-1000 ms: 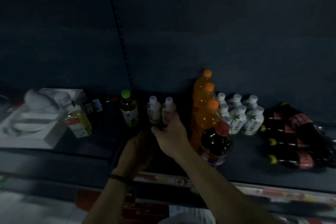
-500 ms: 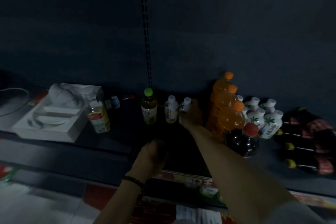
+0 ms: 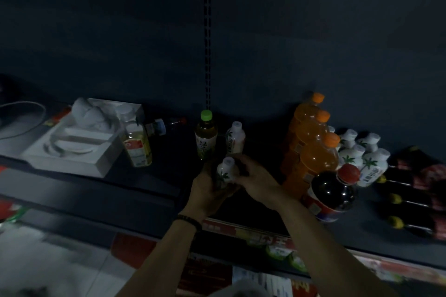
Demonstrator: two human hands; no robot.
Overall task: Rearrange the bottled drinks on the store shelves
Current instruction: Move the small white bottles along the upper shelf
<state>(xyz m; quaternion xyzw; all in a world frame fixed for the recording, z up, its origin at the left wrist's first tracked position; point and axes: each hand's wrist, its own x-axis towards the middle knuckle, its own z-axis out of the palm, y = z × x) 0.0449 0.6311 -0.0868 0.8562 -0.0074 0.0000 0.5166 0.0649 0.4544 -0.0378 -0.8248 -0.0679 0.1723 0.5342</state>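
Observation:
A small white palm-print bottle (image 3: pixel 225 172) stands between both hands over the dark shelf (image 3: pixel 149 183). My left hand (image 3: pixel 207 190) wraps its left side and my right hand (image 3: pixel 258 181) closes on its right side. Behind it stand a second small white bottle (image 3: pixel 235 138) and a green-capped tea bottle (image 3: pixel 205 135). To the right are three orange soda bottles (image 3: pixel 311 149), a red-capped dark cola bottle (image 3: pixel 333 193) and a cluster of white palm-print bottles (image 3: pixel 362 157).
A white tissue box (image 3: pixel 72 142) and a yellow-liquid bottle (image 3: pixel 137 144) sit at the left. A small dark bottle (image 3: pixel 164 125) lies on its side behind them. Dark yellow-capped bottles (image 3: pixel 415 198) lie flat at the far right. Price strips run along the shelf edge (image 3: pixel 265 236).
My right hand pulled back from the rear of the shelf with one small white bottle, and my left hand rose to meet it. One white bottle stays by the tea bottle.

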